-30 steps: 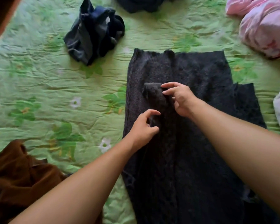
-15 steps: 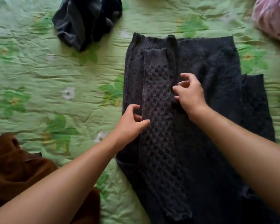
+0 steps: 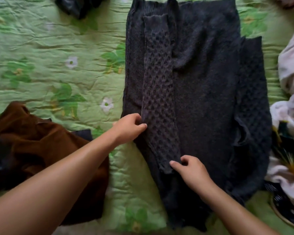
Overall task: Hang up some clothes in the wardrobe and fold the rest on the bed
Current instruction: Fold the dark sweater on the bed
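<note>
The bed [image 3: 58, 48], under a crumpled green cover printed with leaves and white flowers, fills the view. On it a dark knitted sweater [image 3: 202, 99] lies flat, running through the centre from twelve o'clock down to six, with its right side folded in on itself. A brown garment [image 3: 32, 150] is bunched at eight o'clock, just beside the sweater's lower left edge, partly under the left forearm. A heap of pale clothes [image 3: 290, 65] sits from three to four o'clock, touching the sweater's right edge. The sweater's sleeve [image 3: 158, 82], in an open honeycomb knit, lies straight along the body left of centre, its cuff toward twelve. A dark bundle [image 3: 78, 5] at eleven o'clock is cut off by the frame, so it is hard to say what it is. The left hand [image 3: 127, 128], at the sleeve's nine o'clock side, pinches the sleeve's edge with curled fingers and thumb. The right hand [image 3: 190, 170], at six o'clock, pinches the sleeve's lower end between thumb and forefinger.
</note>
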Tool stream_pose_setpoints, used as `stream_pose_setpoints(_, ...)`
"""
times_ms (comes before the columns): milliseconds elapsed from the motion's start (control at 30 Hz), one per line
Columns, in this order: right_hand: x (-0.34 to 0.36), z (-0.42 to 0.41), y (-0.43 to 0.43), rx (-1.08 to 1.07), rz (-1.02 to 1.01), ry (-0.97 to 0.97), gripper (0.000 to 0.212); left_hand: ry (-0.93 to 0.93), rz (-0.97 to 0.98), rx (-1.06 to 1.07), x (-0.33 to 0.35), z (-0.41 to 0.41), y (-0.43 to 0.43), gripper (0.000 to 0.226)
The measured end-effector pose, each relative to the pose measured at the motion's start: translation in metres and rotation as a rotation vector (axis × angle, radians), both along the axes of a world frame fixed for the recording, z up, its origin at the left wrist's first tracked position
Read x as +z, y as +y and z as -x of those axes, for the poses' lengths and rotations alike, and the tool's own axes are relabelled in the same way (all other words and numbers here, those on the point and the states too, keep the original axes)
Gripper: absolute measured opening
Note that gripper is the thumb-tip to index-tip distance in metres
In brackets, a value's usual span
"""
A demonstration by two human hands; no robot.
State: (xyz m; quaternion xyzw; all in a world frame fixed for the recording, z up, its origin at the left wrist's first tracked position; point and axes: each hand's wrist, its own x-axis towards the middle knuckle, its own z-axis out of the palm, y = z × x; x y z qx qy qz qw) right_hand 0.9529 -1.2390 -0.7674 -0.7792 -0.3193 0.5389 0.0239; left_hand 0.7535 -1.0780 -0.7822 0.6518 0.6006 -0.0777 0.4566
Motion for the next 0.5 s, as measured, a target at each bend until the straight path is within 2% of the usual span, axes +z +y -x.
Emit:
stream_pose_setpoints(67, 0.004, 0.011, -0.010, -0.086, -0.056, 0.123, 0.036, 0.042, -0.018, 0.022, 0.004, 0.009, -0.007, 0.032)
stream_pose_setpoints(167, 0.009, 0.038, -0.023, -0.092, -0.105, 0.288, 0.017, 0.092, -0.097, 0.040, 0.011, 0.033, -0.017, 0.029)
stream_pose_setpoints(233, 0.002, 0.057, -0.030, -0.098, -0.084, 0.364, 0.017, 0.164, -0.130, 0.041, 0.013, 0.049, -0.025, 0.031)
stream_pose_setpoints(300, -0.008, 0.071, -0.031, -0.040, -0.091, 0.290, 0.018, 0.223, -0.131, 0.054, 0.014, 0.059, -0.033, 0.044)
stream_pose_setpoints(400, -0.016, 0.074, -0.031, 0.158, -0.094, 0.045, 0.025, 0.223, -0.121, 0.114, 0.013, 0.060, -0.048, 0.054)
stream_pose_setpoints(500, -0.010, 0.066, -0.034, 0.280, -0.086, -0.006, 0.040, 0.284, -0.260, 0.136, 0.010, 0.046, -0.060, 0.067)
